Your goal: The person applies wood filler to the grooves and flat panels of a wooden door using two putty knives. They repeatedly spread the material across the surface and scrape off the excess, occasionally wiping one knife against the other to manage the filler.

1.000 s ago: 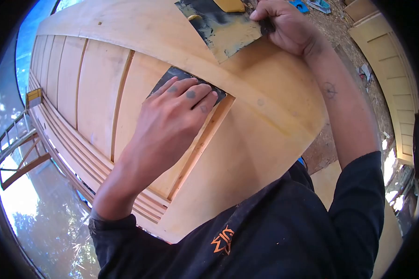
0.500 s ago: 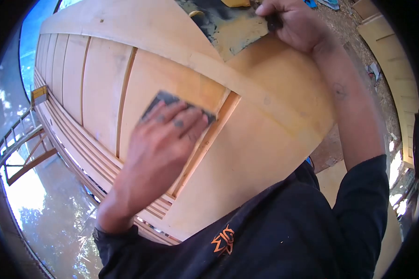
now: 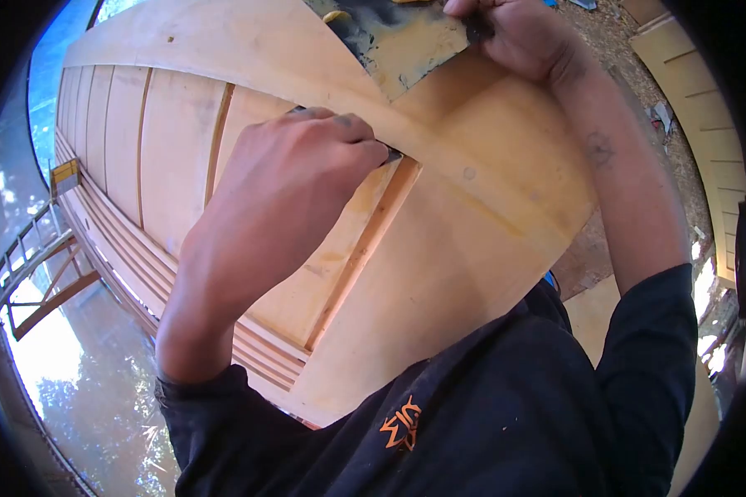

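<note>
My left hand [image 3: 294,178] presses a dark sheet of sandpaper [image 3: 392,155] against a recessed panel of a pale wooden door [image 3: 472,232], up where the panel meets the curved rail. The fingers are curled over the sheet, and only a dark sliver shows past the fingertips. My right hand [image 3: 518,37] is at the top of the view, fingers pinched on the edge of a second sheet of sandpaper [image 3: 398,37], dark and yellow-stained, which lies flat on the door's upper rail.
The door lies across the whole view, with grooved vertical boards [image 3: 124,141] and moulded edges at the left. Another pale door or panel [image 3: 704,124] lies on the dirt ground at the right. A wooden trestle [image 3: 33,273] stands at the far left.
My left hand slid down the panel with the sandpaper, then back up to the rail, and it has curled over the sheet, hiding most of it. The right hand has stayed put.
</note>
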### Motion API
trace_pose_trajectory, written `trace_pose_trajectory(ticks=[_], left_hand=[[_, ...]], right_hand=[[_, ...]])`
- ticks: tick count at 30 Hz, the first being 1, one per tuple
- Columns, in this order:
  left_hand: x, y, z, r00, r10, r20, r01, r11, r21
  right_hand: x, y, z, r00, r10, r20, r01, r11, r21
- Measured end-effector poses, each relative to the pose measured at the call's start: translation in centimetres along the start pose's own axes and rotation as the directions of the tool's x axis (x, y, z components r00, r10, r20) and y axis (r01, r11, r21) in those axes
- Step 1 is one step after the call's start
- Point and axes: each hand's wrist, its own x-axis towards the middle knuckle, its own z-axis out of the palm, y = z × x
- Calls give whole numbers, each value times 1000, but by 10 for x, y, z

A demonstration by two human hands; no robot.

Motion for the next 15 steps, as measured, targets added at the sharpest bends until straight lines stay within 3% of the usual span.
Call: trace_pose_trajectory(ticks=[3, 8, 11, 14, 15], left_hand=[[4, -1, 0, 997, -11, 75, 4, 996, 93], [-19, 2, 6, 978, -87, 188, 81, 996, 39], [-49, 12, 13, 969, -148, 200, 175, 977, -122], [-57, 11, 8, 950, -179, 254, 211, 972, -103], [-53, 9, 7, 978, -162, 135, 175, 980, -92]], right_hand=[[0, -5, 1, 966, 258, -37, -219, 881, 419], [-3, -14, 13, 958, 284, -40, -235, 855, 462], [-4, -16, 12, 963, 263, -62, -205, 861, 465], [-4, -13, 9, 957, 282, -65, -224, 864, 451], [-2, -8, 4, 952, 299, -61, -242, 862, 446]])
